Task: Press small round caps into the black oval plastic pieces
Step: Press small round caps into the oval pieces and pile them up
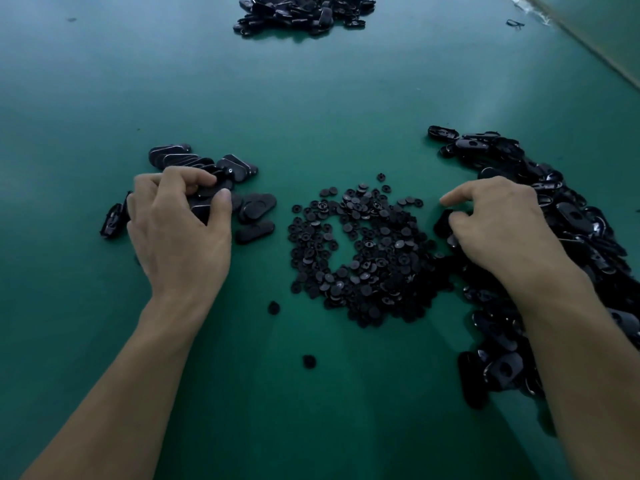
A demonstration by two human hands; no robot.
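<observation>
Far left, one stray black oval (112,220) lies alone on the green table (69,116), just beside the wrist side of the left hand (180,230). That hand is down on the table, fingers and thumb curled round an oval piece (202,211), gripping it at the near edge of a small stack of ovals (204,161). A few loose ovals (258,207) lie flat just right of the thumb.

Moving to centre, the pile of round caps (367,251) spreads out between the two hands, with a bare green patch in its middle. Two stray caps (273,307) sit apart on the near side.

On the right, the right hand (502,226) hovers at the inner edge of the big heap of ovals (575,220), fingers curled, forefinger reaching out. It may be pinching a dark piece, but black on black, I cannot tell. The forearm covers part of that heap.

Far back, well apart, sits another dark pile (304,12).
</observation>
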